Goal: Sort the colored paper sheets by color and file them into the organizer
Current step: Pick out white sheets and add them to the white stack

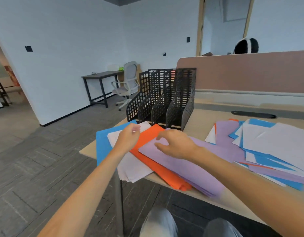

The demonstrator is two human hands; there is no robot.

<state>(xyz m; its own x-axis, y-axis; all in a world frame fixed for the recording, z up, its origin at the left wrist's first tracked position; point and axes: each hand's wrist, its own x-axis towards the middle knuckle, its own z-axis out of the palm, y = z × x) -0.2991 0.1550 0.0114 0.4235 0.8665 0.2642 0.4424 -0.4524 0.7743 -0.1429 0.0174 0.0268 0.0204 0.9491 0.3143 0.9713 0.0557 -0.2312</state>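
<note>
A black perforated organizer [162, 98] with several slots stands at the desk's far left corner. In front of it lie sorted stacks: blue [103, 144], white [132, 166], orange [158, 166] and purple [190, 170]. My left hand [129, 137] hovers over the white stack with loosely curled fingers, holding nothing that I can see. Over the top edge of the purple stack is my right hand [177, 144], fingers bent down, fingertips near the sheet. An unsorted pile of mixed sheets [271, 147] spreads across the right side of the desk.
The stacks overhang the wooden desk's [199, 124] near left edge. A pink partition [247, 72] runs along the back. A black cable slot [254, 114] sits behind the mixed pile. Beyond the desk are a white chair [127, 84] and a dark table [100, 82].
</note>
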